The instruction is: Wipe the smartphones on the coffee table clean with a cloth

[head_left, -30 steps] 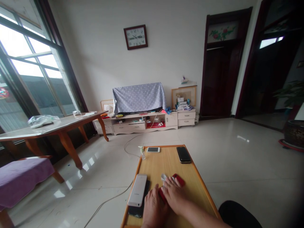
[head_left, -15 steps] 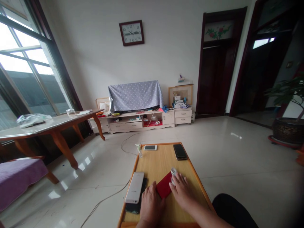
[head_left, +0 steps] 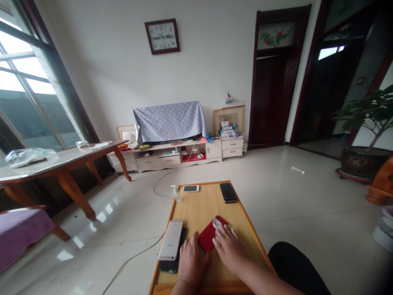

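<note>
A red phone [head_left: 206, 237] lies flat and slanted on the small wooden table [head_left: 196, 205]. My left hand [head_left: 192, 256] grips its near left edge, fingers along one side and thumb by the near corner. With my right hand [head_left: 227, 248] I press a crumpled grey-white cloth [head_left: 217, 223] onto the phone's far right part. The palm and fingers cover some of the cloth and the phone's right side. Just left of my left hand, a light-coloured phone [head_left: 171, 241] rests on a dark phone [head_left: 168, 266].
At the table's far end are a small spray bottle [head_left: 176, 194], a white phone [head_left: 190, 189] and a stack of dark phones [head_left: 228, 192]. A cable [head_left: 132, 260] runs over the floor on the left. A potted plant [head_left: 359, 159] stands at the right.
My right hand with the cloth has slid over the red phone, first away from its middle to the right edge, then back a little. My left hand stays at the phone's edge. The view has turned right.
</note>
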Motion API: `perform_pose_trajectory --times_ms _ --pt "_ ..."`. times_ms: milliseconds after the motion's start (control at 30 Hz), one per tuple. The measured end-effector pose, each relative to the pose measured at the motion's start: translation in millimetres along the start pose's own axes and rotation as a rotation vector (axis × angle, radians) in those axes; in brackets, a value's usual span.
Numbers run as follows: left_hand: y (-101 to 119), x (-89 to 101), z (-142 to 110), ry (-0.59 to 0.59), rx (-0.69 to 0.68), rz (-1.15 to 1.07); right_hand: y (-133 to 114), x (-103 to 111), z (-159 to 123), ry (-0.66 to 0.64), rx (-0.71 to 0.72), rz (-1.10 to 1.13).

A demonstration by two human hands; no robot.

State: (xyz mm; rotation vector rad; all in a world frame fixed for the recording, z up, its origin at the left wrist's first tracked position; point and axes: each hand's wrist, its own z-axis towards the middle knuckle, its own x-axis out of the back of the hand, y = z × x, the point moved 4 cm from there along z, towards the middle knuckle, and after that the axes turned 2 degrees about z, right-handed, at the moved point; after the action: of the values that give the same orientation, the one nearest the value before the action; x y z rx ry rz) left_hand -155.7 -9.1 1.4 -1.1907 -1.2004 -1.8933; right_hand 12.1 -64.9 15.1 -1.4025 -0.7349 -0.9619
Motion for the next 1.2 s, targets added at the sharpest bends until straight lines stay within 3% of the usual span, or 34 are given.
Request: perform_pose_trajectory --times_ms 200,433,667,833,1100,1200 --pt "-9.0 -6.8 0.5 -0.058 -0.024 -0.033 -34.0 -6.9 -20.2 -0.103 0.254 0.1" --pt "-12.7 -11.3 1.0 -0.056 0.012 -0.044 -44.0 3.0 -3.7 -0.161 0.265 0.112" --pt "-8.0 -1.9 -2.0 -0.066 -0.008 -0.089 -54.7 -11.2 11.7 -0.151 0.291 0.096" --pt "-4.8 2.4 -2.9 -0.059 0.0 -0.058 -48.1 -20.2 16.4 -0.119 0.262 0.107" --pt "3.9 11.0 -2.7 -0.062 0.054 0.001 -3.5 -8.7 60.9 -0.011 0.038 -0.051" --pt "2.8 11.2 -1.9 -0.064 0.063 -0.003 -9.2 -16.2 58.5 -0.004 0.047 -0.074"
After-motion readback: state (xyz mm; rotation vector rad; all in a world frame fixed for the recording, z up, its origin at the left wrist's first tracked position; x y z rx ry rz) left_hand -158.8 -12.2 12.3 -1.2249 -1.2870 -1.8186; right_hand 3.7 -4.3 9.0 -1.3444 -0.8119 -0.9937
